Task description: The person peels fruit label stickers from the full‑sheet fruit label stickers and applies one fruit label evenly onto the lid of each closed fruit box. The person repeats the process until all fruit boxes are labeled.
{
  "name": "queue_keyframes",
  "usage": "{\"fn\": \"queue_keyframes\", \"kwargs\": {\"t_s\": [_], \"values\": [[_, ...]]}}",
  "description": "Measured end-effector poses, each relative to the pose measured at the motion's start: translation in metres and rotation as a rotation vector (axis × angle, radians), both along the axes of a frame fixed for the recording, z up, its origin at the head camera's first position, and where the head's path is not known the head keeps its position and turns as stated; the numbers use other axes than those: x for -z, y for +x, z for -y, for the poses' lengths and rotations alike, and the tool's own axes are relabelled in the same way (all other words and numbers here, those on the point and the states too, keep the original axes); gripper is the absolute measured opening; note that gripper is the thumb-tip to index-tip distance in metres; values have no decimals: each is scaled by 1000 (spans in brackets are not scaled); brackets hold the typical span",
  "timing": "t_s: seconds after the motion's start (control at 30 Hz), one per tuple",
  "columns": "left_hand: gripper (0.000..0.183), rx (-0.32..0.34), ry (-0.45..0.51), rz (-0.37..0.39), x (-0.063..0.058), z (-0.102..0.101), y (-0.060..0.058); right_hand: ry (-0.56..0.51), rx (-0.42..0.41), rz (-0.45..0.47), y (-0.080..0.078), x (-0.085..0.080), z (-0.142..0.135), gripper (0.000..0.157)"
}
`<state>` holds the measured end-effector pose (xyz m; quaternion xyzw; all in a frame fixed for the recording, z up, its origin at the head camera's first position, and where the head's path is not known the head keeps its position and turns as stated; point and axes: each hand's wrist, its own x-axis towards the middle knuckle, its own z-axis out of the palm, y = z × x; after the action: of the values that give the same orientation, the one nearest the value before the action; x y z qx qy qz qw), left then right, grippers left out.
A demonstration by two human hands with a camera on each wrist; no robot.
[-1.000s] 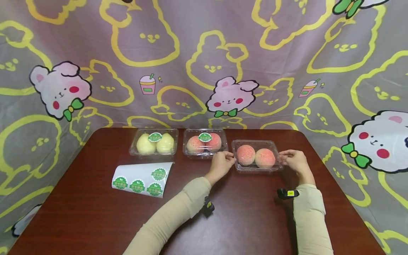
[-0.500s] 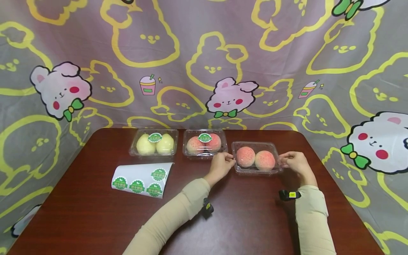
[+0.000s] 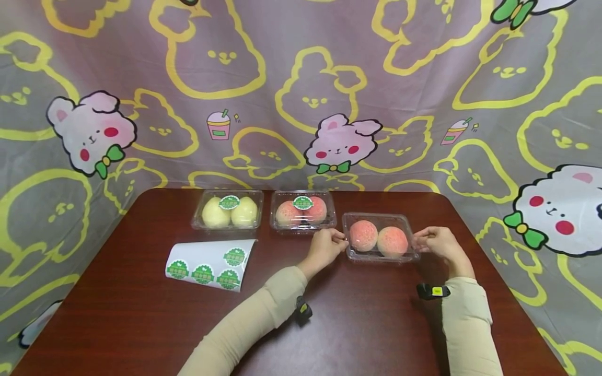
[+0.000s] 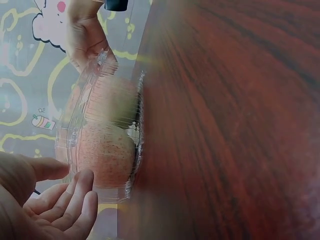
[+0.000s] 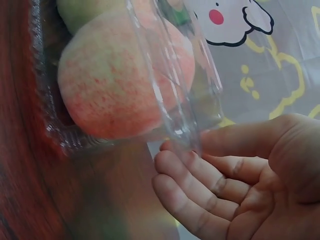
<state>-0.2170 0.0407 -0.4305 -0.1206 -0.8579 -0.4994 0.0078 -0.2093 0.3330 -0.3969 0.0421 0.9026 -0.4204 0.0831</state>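
Two pink peaches (image 3: pixel 363 236) sit side by side in a clear plastic box (image 3: pixel 383 258) at the right of the table, with no sticker on its lid. My left hand (image 3: pixel 323 249) pinches the box's left end; the left wrist view shows thumb and fingertips (image 4: pixel 85 180) at its edge. At the opposite end, my right hand (image 3: pixel 441 244) pinches the rim between thumb and fingers, with the other fingers (image 5: pixel 187 192) loosely bent below it. One peach (image 5: pixel 120 80) fills much of the box in the right wrist view.
Left of it stands another peach box (image 3: pixel 303 230) with a green round sticker (image 3: pixel 302 203). Farther left is a box of pale yellow fruit (image 3: pixel 216 213), stickered likewise. A curled white sheet (image 3: pixel 207 253) with several green stickers lies in front. A patterned curtain (image 3: pixel 268 104) hangs behind the brown table (image 3: pixel 357 324).
Both hands have drawn the unstickered peach box a little toward me and slightly right. The other boxes and the sticker sheet have stayed put.
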Motion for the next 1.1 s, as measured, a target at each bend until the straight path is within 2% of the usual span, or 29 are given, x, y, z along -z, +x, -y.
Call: {"fn": "queue_keyframes", "kwargs": {"t_s": [0.3, 0.5, 0.77, 1.1], "values": [[15, 50, 18, 19, 0, 8, 6, -22, -78, 39, 7, -6, -2, 22], [16, 78, 63, 54, -1, 11, 6, -21, -100, 40, 9, -6, -3, 21], [17, 46, 65, 47, 1, 8, -1, -49, -69, 28, 5, -1, -5, 32], [18, 34, 50, 77, -3, 7, 0, -80, -79, 64, 4, 4, -6, 35]]}}
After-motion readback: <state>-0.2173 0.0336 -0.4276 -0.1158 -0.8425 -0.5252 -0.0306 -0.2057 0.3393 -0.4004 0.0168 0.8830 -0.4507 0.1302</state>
